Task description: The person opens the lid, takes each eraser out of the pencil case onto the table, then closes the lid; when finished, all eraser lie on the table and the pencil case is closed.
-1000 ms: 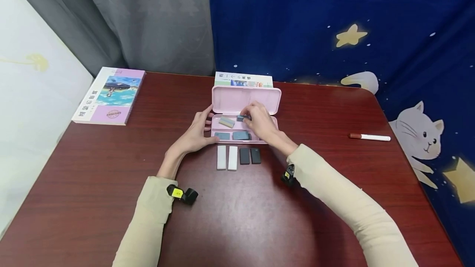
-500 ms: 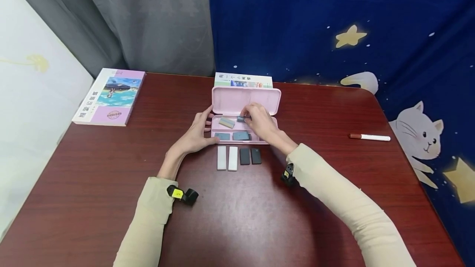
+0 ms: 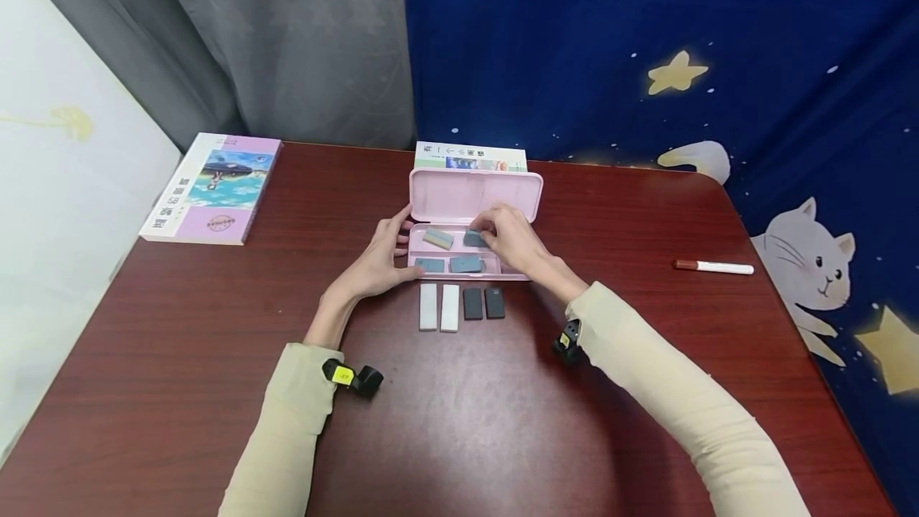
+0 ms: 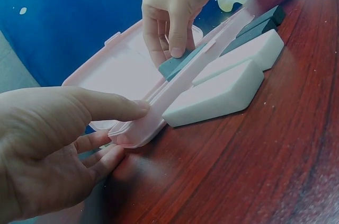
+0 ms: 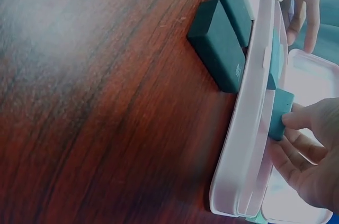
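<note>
Right hand point(image 3: 513, 238): pinches a gray-blue block point(image 3: 473, 238) at the open pink case point(image 3: 452, 199), centre of the frame. Left hand point(image 3: 379, 262): grips the case's left end between thumb and fingers.

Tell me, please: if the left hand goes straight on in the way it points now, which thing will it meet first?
The pink case, it seems, almost immediately: the left hand lies at its left end, with the thumb at the near rim. Whether every fingertip touches is hard to tell.
</note>
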`<state>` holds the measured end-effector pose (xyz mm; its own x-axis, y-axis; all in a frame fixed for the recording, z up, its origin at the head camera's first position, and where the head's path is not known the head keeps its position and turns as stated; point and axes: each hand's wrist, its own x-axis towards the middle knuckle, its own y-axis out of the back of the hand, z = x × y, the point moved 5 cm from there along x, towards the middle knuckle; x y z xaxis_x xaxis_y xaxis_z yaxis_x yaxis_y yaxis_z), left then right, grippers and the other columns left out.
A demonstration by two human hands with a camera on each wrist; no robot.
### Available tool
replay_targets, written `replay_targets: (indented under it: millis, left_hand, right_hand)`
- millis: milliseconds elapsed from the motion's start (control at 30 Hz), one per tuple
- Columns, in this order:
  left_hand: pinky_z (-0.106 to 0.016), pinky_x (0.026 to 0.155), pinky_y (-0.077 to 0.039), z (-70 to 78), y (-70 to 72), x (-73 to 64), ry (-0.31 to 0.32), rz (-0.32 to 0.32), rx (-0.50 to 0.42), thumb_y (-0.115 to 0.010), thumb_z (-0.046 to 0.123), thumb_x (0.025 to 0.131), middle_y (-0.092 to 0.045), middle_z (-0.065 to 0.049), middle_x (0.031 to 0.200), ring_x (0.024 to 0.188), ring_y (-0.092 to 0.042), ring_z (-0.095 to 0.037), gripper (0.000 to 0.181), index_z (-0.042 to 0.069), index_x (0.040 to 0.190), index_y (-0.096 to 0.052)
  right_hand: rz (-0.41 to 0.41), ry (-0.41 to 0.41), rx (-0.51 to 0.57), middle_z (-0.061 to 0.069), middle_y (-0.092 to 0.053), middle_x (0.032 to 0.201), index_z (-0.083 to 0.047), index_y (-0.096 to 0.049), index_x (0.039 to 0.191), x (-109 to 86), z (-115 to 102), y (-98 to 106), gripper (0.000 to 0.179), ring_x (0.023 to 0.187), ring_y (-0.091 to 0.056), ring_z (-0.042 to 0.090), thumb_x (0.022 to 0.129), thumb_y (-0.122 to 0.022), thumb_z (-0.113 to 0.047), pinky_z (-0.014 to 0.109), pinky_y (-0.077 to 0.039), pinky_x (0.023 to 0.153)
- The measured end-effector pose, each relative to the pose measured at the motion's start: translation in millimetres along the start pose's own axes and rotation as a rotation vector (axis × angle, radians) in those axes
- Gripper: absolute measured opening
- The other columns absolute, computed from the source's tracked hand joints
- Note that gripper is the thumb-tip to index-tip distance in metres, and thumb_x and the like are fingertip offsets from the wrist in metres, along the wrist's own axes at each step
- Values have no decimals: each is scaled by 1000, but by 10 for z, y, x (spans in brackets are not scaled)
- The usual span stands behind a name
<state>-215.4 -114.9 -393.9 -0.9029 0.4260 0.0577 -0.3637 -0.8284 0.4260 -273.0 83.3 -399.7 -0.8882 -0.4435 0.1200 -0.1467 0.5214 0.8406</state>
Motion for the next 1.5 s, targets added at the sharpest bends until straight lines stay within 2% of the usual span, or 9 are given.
replay_targets:
  millis: [100,367,533,700,867,1000,1100,1333,1500]
  left_hand:
    - [-52,103,-38,-41,-11,13,-7,3,-7,-70,-13,78,-25,-34,136,121,-34,-47,95,-7,151,-9]
    - [-46,103,-41,-432,-46,89,-1,18,47,-74,-4,79,-27,-23,138,122,-38,-36,101,6,155,-8]
    - [-45,102,-42,-471,-46,109,-15,16,45,-76,-2,78,-28,-20,138,122,-38,-33,102,8,155,-9]
    - [-46,102,-41,-447,-53,133,-25,13,34,-76,-3,78,-27,-22,138,122,-38,-35,102,7,155,-9]
    - [-49,102,-40,-384,-66,129,-24,10,27,-75,-5,78,-26,-26,138,122,-38,-40,102,3,154,-8]
    - [-54,102,-38,-193,-50,74,-24,2,7,-72,-10,78,-24,-32,137,122,-36,-46,98,-5,152,-8]
    - [-54,102,-39,-64,-30,31,-17,-7,14,-71,-11,78,-24,-34,137,122,-36,-48,95,-8,150,-8]
    - [-52,102,-39,-17,-20,14,-11,-14,23,-70,-11,79,-24,-34,137,122,-35,-48,94,-8,150,-8]
    - [-51,102,-39,-38,-9,13,-14,-11,23,-71,-10,79,-25,-34,137,122,-36,-47,95,-7,151,-8]
  right_hand:
    - [6,-27,58,10,-67,90,0,-72,100,-27,11,22,18,78,-57,20,87,-62,6,31,-48,71]
    - [13,-139,233,11,-68,88,0,-71,103,-122,119,82,18,79,-64,21,87,-63,2,30,-54,73]
    - [41,-199,242,11,-67,88,-4,-69,111,-176,187,149,25,80,-64,21,87,-63,0,28,-51,69]
    - [46,-191,278,11,-69,91,-8,-70,115,-230,224,171,31,78,-64,21,87,-61,3,27,-52,65]
    - [63,-215,360,15,-68,92,-5,-70,111,-315,242,191,30,78,-66,24,86,-59,7,31,-58,65]
    - [85,-247,417,17,-67,92,-1,-67,111,-391,253,221,27,80,-67,27,86,-61,8,35,-59,66]
    - [88,-254,411,16,-66,93,-1,-66,111,-456,263,251,27,80,-66,26,86,-62,7,32,-58,67]
    - [105,-252,403,13,-66,92,-4,-69,114,-615,306,329,33,78,-64,25,84,-64,8,23,-53,65]
    - [54,-289,499,17,-64,92,1,-67,114,-749,308,284,30,76,-64,25,85,-64,9,35,-59,66]
